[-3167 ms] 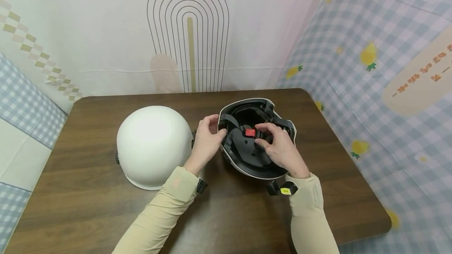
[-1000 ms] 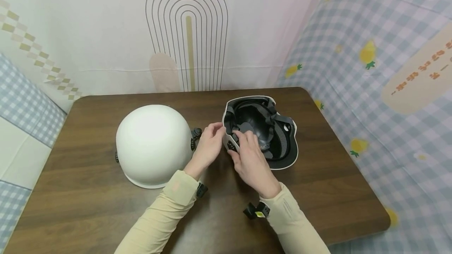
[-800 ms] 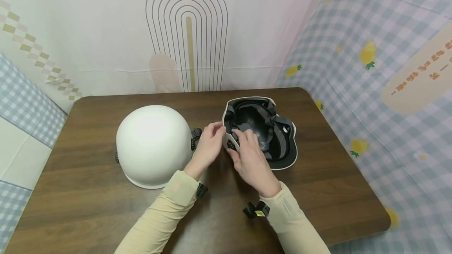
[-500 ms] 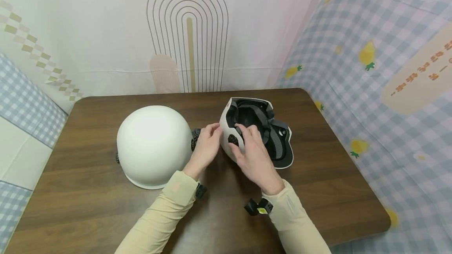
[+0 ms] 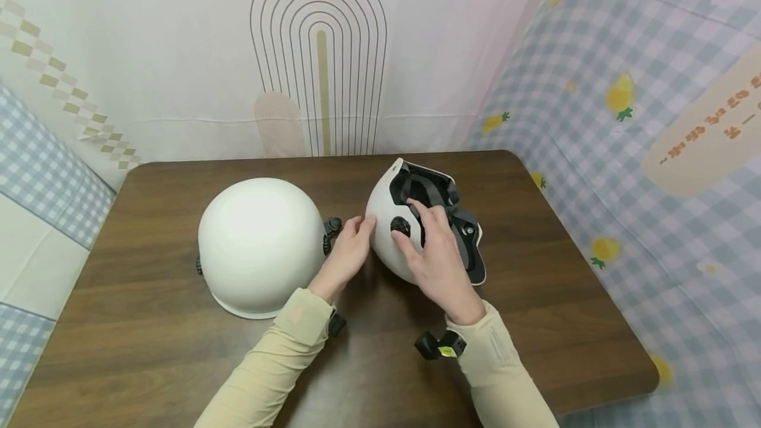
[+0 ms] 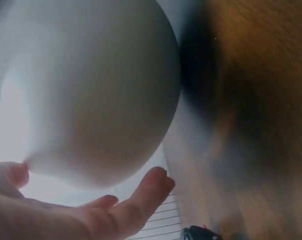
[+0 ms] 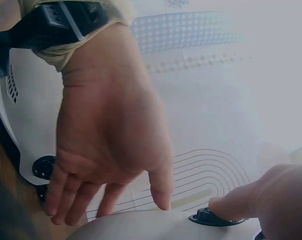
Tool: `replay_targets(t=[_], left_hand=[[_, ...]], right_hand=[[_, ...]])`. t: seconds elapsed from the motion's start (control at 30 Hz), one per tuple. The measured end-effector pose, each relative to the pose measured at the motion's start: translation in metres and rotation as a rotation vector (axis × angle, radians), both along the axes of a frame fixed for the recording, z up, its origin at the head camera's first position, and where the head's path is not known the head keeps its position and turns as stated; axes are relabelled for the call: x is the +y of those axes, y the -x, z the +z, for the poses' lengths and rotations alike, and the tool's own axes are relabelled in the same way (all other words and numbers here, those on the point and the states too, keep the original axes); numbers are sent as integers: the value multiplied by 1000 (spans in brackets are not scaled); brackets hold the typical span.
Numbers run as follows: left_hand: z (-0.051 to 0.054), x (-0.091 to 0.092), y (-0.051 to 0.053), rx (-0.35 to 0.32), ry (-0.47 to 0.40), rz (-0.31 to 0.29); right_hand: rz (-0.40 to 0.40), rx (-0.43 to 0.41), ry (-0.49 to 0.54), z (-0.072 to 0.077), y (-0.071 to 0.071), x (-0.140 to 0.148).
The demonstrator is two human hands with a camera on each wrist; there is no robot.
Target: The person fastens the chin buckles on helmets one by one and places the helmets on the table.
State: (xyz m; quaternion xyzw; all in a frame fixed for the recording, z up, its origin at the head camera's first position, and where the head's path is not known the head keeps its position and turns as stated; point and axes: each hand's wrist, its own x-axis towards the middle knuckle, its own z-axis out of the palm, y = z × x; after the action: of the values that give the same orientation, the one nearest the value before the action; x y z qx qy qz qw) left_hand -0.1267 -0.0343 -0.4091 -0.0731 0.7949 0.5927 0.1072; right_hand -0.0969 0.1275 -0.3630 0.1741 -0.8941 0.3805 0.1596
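Observation:
A white helmet [image 5: 385, 236] lies on its side, its black padded inside facing right in the head view. My right hand [image 5: 440, 259] grips its rim: the fingers reach in over the edge, and the thumb is on the outside against a black knob [image 7: 216, 218]. Against the shell's left side, my left hand [image 5: 347, 253] holds its fingers loosely extended; in the left wrist view they spread alongside the shell [image 6: 106, 95], one fingertip touching it. A second white helmet [image 5: 260, 246] sits dome up at the left, close to my left hand.
Both helmets are on a brown wooden table [image 5: 368, 375] with rounded corners. A white patterned cloth [image 5: 196, 51] hangs behind it, and a blue checked cloth [image 5: 594, 170] hangs along the right side.
The right-hand helmet has tipped over to the right, so more white shell and its black knob show. Earlier, my right hand was at a red buckle inside; it then moved to the rim.

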Motion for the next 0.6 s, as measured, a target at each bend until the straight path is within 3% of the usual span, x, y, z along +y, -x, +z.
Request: replay_targets(t=[0.23, 0.6], left_hand=[[-4, 0, 2, -15, -18, -30], [7, -2, 2, -16, -33, -23]], right_hand=[[-12, 21, 4, 3, 1, 2], [-50, 3, -34, 7, 3, 3]])
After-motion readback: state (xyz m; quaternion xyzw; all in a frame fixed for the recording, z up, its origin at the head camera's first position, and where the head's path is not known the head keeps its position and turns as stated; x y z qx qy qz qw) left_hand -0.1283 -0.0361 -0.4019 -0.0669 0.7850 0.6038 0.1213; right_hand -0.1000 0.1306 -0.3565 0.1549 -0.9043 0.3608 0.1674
